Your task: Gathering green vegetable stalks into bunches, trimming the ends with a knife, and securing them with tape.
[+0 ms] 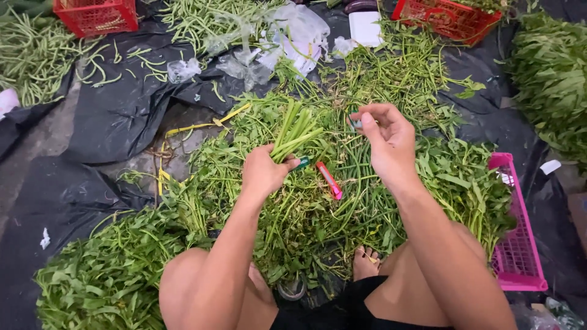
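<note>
**Stems gathered in one fist, a small strip pinched in the other**

Nearest the camera, at the bottom of the frame, are the person's bare knees (202,287) and one foot (365,263); the person sits low on the ground with the greens pulled in close, probably to keep everything within arm's reach.

The largest thing is the black sheet (116,116), glossy and creased, spread over the ground, likely to keep the produce off the dirt. On it lies the heap of greens (342,201), thin jointed stems and narrow pointed leaves, filling the centre and running to the lower left. A second leafy pile (550,79) sits at the right edge. Long beans (30,55) lie in loose piles at the upper left and upper middle. Red crates (98,15), of open plastic mesh, stand in both upper corners; a pink basket (516,238) lies at the lower right. Crumpled clear bags (269,43) sit at the top centre.

The left hand (263,174) is clenched around a bundle (296,131) of pale, smooth stems, cut ends pointing up and roughly level, in the middle of the frame. The right hand (388,137), just beside it, pinches a small pale strip (356,123) between thumb and fingertips; what it is I cannot tell. A slim red tool (329,180) lies on the greens between the wrists.
</note>
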